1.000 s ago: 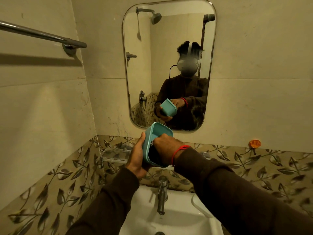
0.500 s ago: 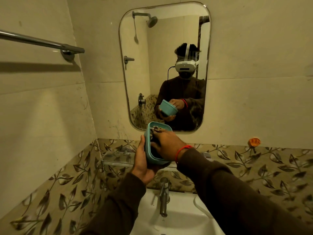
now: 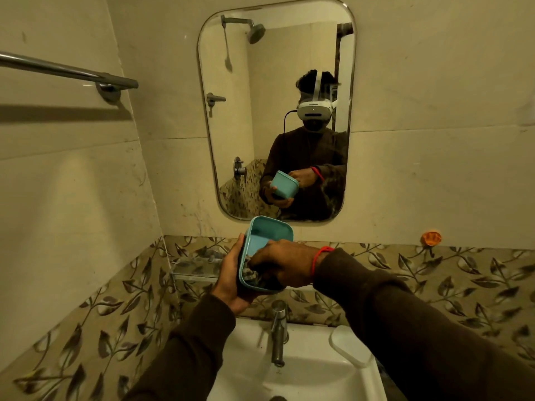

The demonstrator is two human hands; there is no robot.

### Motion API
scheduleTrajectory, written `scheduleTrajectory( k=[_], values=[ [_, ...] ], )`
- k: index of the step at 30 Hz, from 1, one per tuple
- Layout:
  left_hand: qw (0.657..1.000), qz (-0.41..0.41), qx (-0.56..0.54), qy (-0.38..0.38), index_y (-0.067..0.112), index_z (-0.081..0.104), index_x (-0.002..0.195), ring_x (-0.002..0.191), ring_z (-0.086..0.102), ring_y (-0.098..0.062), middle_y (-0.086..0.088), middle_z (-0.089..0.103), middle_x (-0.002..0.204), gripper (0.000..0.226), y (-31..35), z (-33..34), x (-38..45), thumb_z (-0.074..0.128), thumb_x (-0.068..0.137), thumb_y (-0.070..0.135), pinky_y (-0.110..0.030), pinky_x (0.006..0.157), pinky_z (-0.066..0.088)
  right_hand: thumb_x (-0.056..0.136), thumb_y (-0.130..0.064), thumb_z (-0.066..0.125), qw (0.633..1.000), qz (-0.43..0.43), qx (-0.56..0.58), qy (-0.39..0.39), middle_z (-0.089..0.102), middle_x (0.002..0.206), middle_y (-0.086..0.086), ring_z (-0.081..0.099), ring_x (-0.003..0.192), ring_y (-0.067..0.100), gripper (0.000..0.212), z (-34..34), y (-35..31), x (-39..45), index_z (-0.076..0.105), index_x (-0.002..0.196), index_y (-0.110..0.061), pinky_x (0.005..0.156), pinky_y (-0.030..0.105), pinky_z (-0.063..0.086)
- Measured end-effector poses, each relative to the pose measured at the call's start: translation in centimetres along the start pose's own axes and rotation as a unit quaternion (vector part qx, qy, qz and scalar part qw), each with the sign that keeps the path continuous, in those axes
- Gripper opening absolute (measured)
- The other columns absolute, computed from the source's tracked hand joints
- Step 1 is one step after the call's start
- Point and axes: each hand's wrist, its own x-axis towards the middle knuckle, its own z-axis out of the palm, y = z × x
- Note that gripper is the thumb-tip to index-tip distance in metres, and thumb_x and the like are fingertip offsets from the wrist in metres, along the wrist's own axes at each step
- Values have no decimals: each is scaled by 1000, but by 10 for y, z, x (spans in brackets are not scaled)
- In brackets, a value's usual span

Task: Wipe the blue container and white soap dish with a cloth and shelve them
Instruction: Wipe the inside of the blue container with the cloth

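The blue container (image 3: 266, 235) is held above the sink, tilted on its side with its opening facing me. My left hand (image 3: 231, 277) cups its underside and left wall. My right hand (image 3: 282, 263) reaches into the lower part of the opening, fingers pressed on a dark checked cloth (image 3: 251, 275) bunched inside. The white soap dish (image 3: 351, 345) lies on the sink's right rim, partly hidden by my right sleeve. A glass shelf (image 3: 194, 270) is fixed to the tiled wall just left of and behind my hands.
A chrome tap (image 3: 278, 332) stands at the back of the white sink (image 3: 312, 380), directly below my hands. A mirror (image 3: 275, 82) hangs on the wall ahead. A metal towel bar (image 3: 69, 72) juts from the left wall. An orange hook (image 3: 431, 238) sits on the right wall.
My right hand and the cloth have slid from the upper part of the container's opening down to its lower part. The container stays held in my left hand.
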Motion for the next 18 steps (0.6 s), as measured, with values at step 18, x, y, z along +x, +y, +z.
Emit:
scheduleTrajectory(
  k=[18],
  values=[
    [997, -21, 38, 58, 23, 74, 116, 100, 74, -39, -22, 74, 117, 57, -25, 2, 4, 48, 91, 66, -54, 77, 59, 94, -18, 47, 931, 38, -335, 140, 58, 123, 19, 47, 116, 39, 33, 4, 6, 2, 53, 123, -3, 95, 46, 39]
  ],
)
